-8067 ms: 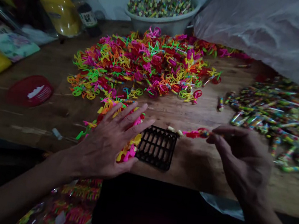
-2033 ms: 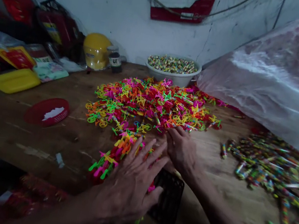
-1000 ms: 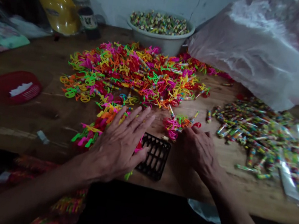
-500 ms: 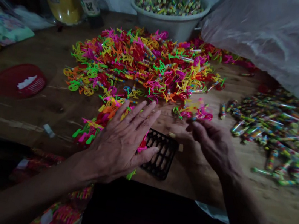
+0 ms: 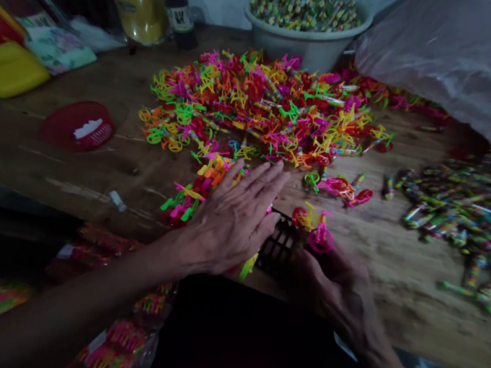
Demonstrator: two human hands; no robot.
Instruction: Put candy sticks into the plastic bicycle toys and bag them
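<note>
My left hand (image 5: 239, 221) lies flat, palm down and fingers stretched out, over a black slotted rack (image 5: 281, 237) and some bright plastic pieces (image 5: 189, 200) beside it. What is under the palm is hidden. To its right, my right hand (image 5: 345, 289) is closed on a small plastic toy bicycle (image 5: 314, 221) with a yellow frame, a red wheel and a pink wheel. The bicycle sticks up past the fingers at the rack's right edge; the grip itself is in shadow. A few more toy bicycles (image 5: 341, 189) lie just beyond the right hand.
A big heap of coloured toy bicycles (image 5: 258, 107) spreads behind the hands. Candy-filled tubes (image 5: 459, 201) are piled at right below a plastic bag (image 5: 459, 56). At the back stands a grey basin (image 5: 297, 42) of similar pieces. A red basket-like lid (image 5: 67, 123) lies at left.
My right hand has come down and toward the rack, now with a toy bicycle in it. The left hand stays flat over the rack. The whole view has shifted, so things appear farther right.
</note>
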